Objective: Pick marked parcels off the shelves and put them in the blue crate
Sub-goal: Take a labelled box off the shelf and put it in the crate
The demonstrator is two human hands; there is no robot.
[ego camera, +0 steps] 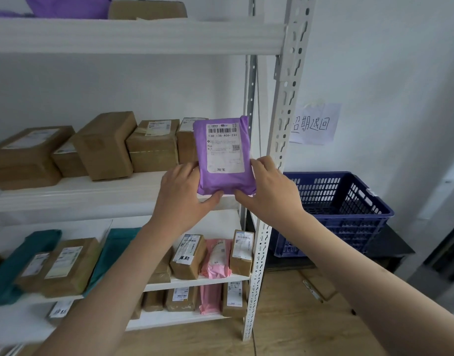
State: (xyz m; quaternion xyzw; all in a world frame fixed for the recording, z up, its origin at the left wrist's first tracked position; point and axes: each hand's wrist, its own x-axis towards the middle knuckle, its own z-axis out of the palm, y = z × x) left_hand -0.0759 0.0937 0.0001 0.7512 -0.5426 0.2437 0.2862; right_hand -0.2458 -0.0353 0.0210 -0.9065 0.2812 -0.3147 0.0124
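Observation:
A purple mailer parcel (224, 155) with a white barcode label stands upright in front of the middle shelf's right end. My left hand (184, 191) grips its lower left side, thumb under the bottom edge. From the other side my right hand (267, 188) grips the lower right edge. The blue crate (349, 214) sits on a low dark stand to the right of the shelf post, below and right of the parcel. On the lower shelf a brown box (188, 255) carries a handwritten mark on its label.
Brown cartons (105, 145) line the middle shelf (66, 196). Teal and pink mailers (216, 255) and more boxes fill the lower shelves. The white perforated shelf post (279, 140) stands between parcel and crate. A handwritten paper sign (314, 124) hangs on the wall.

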